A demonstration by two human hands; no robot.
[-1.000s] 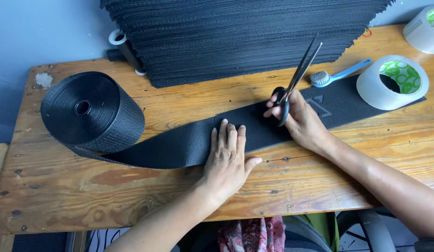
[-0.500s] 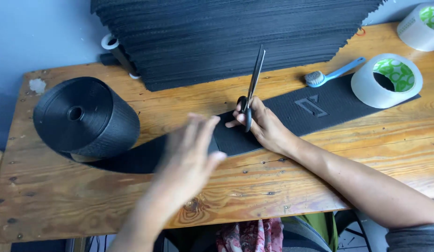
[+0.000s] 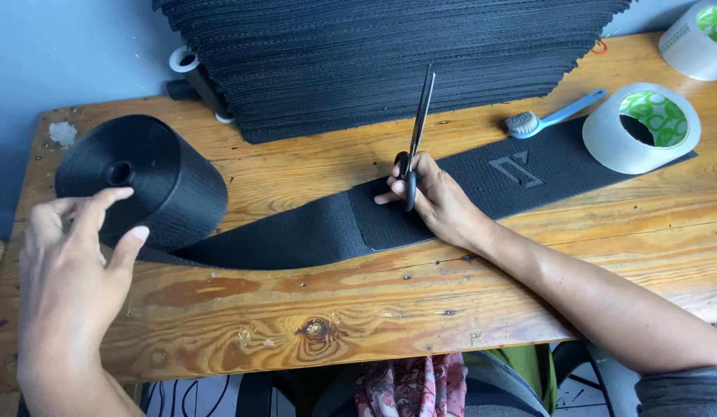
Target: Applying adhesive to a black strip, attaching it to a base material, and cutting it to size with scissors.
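Observation:
My right hand [image 3: 436,199] grips black scissors [image 3: 417,131], blades pointing up and away, and rests on a flat black piece [image 3: 513,174] with a raised emblem. That piece lies over a wide black webbing strap [image 3: 297,235] that runs left to a big black roll [image 3: 146,177] standing on edge. My left hand [image 3: 69,266] hovers open just in front of the roll at the left, fingers spread, holding nothing.
A tall stack of black sheets [image 3: 389,54] fills the back of the wooden table [image 3: 312,309]. A blue brush [image 3: 551,118] and two tape rolls [image 3: 640,127] [image 3: 696,38] sit at the right. A small white spool [image 3: 185,60] is behind the roll.
My left hand has left the strap and moved left toward the roll. My right hand with the scissors slid left along the strap onto the end of the flat piece.

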